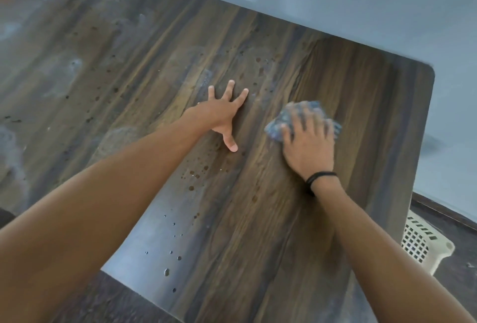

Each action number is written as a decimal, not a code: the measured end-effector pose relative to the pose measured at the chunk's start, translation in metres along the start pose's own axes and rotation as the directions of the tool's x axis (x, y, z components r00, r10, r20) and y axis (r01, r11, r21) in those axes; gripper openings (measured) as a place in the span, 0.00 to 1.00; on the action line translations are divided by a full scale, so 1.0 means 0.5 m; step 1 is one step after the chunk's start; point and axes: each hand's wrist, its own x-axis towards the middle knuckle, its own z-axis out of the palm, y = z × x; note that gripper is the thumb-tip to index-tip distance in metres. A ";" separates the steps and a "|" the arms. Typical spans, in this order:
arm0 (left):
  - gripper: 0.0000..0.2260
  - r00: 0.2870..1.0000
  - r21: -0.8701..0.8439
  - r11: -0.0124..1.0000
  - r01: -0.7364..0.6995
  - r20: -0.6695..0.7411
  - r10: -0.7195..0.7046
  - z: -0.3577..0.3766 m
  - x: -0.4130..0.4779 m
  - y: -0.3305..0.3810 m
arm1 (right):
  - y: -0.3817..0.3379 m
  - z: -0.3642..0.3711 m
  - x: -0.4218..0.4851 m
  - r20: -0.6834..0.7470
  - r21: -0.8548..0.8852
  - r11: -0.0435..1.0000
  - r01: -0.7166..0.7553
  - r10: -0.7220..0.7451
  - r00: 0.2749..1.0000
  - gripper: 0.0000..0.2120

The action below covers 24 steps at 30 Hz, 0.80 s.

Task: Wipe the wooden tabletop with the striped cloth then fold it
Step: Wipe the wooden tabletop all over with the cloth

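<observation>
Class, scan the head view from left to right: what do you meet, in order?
Pale smears on the wooden tabletop → left hand, spread flat → right hand pressing the striped cloth → white lattice basket.

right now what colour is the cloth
The cloth is blue-grey, its pattern too blurred to tell; head view.

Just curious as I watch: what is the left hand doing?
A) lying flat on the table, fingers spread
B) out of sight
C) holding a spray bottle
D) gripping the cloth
A: the left hand lies spread on the tabletop, apart from the cloth under the right hand.
</observation>
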 end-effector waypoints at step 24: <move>0.66 0.996 -0.109 0.992 -0.059 -0.072 0.052 0.090 -0.105 -0.077 | -0.080 -0.029 -0.215 0.096 -0.004 1.000 0.023 -0.023 0.995 0.27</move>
